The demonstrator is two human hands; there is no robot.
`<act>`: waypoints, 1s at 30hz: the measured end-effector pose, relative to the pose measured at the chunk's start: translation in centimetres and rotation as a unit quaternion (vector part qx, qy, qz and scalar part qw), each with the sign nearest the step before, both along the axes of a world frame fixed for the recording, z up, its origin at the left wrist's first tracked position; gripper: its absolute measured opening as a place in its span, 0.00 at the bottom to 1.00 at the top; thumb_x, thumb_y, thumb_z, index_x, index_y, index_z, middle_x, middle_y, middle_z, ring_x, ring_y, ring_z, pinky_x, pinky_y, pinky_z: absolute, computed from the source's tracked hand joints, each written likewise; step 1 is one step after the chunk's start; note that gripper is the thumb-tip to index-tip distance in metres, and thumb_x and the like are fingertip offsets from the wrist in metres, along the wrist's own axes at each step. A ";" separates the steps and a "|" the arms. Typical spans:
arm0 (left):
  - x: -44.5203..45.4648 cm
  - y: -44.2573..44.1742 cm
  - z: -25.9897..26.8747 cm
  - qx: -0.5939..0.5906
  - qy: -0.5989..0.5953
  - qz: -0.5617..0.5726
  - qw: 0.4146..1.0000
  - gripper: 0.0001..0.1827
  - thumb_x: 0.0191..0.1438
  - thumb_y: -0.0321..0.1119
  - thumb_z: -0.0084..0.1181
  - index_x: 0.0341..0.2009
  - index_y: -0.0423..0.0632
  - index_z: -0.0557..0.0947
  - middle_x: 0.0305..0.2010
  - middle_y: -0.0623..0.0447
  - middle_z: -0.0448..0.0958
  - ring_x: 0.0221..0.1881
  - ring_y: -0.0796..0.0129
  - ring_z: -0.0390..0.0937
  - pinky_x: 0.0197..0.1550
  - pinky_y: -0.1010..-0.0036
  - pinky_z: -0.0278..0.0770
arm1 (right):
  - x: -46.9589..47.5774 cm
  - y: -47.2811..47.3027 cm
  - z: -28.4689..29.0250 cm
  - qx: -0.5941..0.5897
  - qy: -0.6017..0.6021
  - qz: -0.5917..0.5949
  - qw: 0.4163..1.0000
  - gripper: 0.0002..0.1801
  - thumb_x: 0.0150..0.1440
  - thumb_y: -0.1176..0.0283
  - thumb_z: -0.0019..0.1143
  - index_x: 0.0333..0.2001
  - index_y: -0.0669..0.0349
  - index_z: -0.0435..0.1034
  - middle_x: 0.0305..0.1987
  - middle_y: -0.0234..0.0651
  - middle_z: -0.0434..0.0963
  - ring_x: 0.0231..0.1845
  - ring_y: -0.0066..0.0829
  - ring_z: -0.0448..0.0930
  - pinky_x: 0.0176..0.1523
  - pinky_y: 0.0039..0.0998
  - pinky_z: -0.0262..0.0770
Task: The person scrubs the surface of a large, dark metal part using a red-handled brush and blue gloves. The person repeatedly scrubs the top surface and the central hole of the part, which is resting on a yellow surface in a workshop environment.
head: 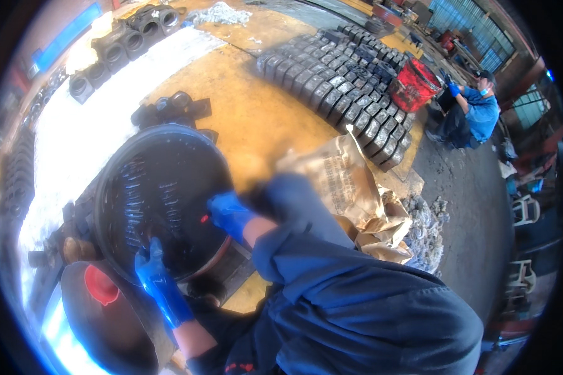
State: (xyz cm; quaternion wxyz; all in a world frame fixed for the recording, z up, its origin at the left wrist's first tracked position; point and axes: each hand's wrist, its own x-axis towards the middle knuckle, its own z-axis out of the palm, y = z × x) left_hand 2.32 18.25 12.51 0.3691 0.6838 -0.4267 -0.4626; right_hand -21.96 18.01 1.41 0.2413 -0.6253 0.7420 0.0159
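Observation:
Before me stands a large round tub with a dark, shiny interior that carries streaks of reflected light. My left hand, in a blue rubber glove, is at the tub's near left rim with its thumb raised. Its fingertips meet a dark shape inside, too dim to identify. My right hand, gloved in the same blue, is curled over the right side of the tub. A small red spot shows beside its fingers. Whether that hand grips something is hidden by the dark background.
Rows of dark metal blocks cover the floor ahead, with a red bucket on them. A person squats beyond. A paper sack and grey fibre waste lie right. Metal fittings line the far left.

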 end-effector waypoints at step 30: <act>0.3 -0.5 -2.2 -0.041 0.066 -0.046 0.996 0.20 0.61 0.37 0.66 0.52 0.35 0.82 0.38 0.51 0.82 0.34 0.71 0.78 0.39 0.74 0.78 | -0.3 -0.5 -2.2 -0.034 0.003 -0.004 0.999 0.15 0.51 0.65 0.66 0.44 0.49 0.84 0.46 0.39 0.86 0.50 0.44 0.86 0.54 0.47 0.77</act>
